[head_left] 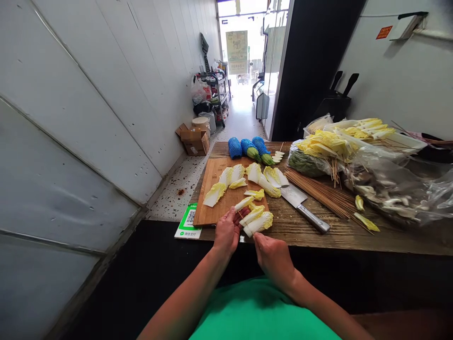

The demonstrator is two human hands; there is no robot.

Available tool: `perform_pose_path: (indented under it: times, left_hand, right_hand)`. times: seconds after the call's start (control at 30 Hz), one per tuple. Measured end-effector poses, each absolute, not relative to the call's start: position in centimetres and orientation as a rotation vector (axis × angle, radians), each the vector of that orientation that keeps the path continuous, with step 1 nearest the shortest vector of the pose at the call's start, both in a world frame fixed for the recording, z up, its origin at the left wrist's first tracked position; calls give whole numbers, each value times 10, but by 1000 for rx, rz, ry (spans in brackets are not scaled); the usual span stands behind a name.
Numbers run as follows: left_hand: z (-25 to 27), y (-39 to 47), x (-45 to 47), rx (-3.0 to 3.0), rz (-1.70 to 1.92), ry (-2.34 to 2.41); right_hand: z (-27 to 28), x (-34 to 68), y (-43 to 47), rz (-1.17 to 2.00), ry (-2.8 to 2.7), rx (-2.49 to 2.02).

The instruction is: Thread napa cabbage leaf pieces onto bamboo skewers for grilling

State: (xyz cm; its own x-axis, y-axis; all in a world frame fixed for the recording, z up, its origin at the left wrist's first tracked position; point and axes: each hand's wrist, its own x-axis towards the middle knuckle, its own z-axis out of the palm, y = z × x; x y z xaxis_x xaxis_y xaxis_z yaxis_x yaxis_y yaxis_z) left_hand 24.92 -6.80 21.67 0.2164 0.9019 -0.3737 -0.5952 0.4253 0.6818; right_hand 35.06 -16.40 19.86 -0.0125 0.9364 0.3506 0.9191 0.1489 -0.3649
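Observation:
My left hand (227,230) holds a piece of napa cabbage leaf (244,203) between thumb and fingers, at the near edge of the wooden cutting board (208,215). Close against its palm are skewered cabbage leaves (260,223), white stems toward me. The thin tip of a bamboo skewer (240,214) pokes out of them beside my left fingers. My right hand (273,253) is closed in a pinch at the near end of these leaves, on the skewer; the fingers mostly hide that end. Several more cabbage pieces (238,174) lie on the board.
Right of the board lie a cleaver (313,218) and a pile of bamboo skewers (318,191). Bagged mushrooms (392,198) and stacked cabbage skewers (329,141) stand farther right. Zucchini in blue netting (253,150) lie behind the board. A green QR card (187,224) is at left.

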Motion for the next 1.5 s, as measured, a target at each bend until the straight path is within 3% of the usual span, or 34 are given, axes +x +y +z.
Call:
perform_pose_path:
  times: [1.0,1.23,1.5]
  left_hand:
    - [236,-82,243,730,919,879]
    - [266,-60,238,1414,965,1117]
    - [262,33,334,2126,811,965]
  right_hand:
    - [207,358,-159,31,-1845,-1720]
    - [199,404,-191,-126,-1592,-1644]
    - [188,444,-200,-247,-1459,-1869]
